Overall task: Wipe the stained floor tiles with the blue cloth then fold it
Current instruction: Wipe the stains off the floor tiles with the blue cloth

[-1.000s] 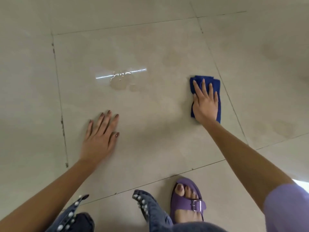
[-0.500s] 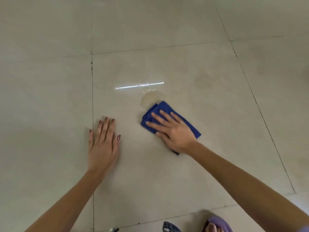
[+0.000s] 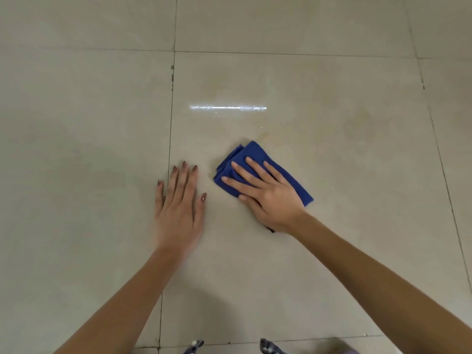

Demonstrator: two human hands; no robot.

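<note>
Beige tiles point(image 3: 332, 226) hold both hands: right hand point(image 3: 270, 198) presses flat on cloth point(image 3: 251, 153), fingers spread; left hand point(image 3: 180, 208) flat beside cloth, holding nothing.

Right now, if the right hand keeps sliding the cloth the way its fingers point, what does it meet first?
The right hand points up-left on the blue cloth. That line looks free: only bare tile, passing beside the left hand, probably missing its fingertips.

- Floor tiles point(image 3: 319, 251): beige ceramic or stone look, smooth, glossy; a bright streak of reflected light point(image 3: 228, 107) on the surface.
- Grout lines point(image 3: 170, 118): thin, dark, matt, chipped in places.
- Stain point(image 3: 264, 136): faint yellowish film, dull against the sheen.
- Blue cloth point(image 3: 255, 152): soft fabric, matt, fine nap, folded in layers.
</note>
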